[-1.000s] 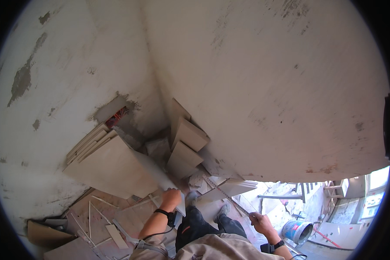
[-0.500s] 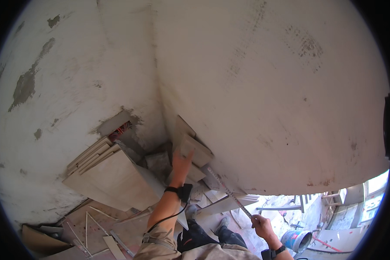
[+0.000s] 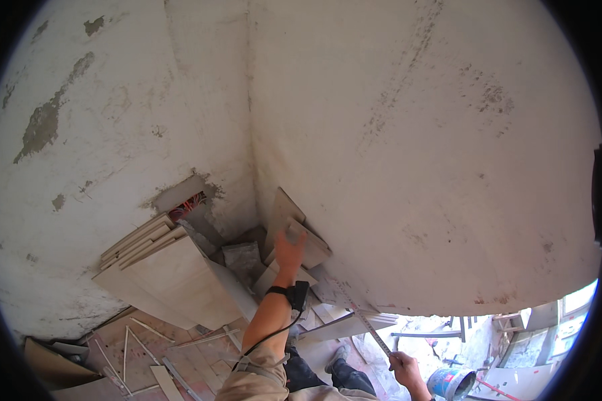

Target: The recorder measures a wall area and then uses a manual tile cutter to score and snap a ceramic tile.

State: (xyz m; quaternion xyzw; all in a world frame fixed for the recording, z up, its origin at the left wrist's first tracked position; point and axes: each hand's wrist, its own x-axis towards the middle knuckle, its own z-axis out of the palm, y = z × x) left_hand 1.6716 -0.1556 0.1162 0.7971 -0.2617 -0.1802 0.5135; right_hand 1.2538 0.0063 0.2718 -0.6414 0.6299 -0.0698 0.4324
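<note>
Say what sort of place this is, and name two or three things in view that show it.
Probably a room under renovation: the walls are bare and scuffed, reddish wires show in a rough opening, and tile-like slabs stand stacked near the corner.

We see a room that looks half built or half fixed up. The walls point(image 3: 394, 194) are bare and pale, with rough grey patches point(image 3: 41, 130) and dark smudges point(image 3: 491, 97). Red wires point(image 3: 194, 201) show in one wall. Big flat slabs point(image 3: 174, 281) lean in a pile near the corner point(image 3: 251, 140), and thin strips point(image 3: 126, 351) lie about on the messy floor point(image 3: 207, 381). We also spot a bucket point(image 3: 441, 383) and a long measuring tape point(image 3: 372, 330), the kind of things we find on a building site.
</note>
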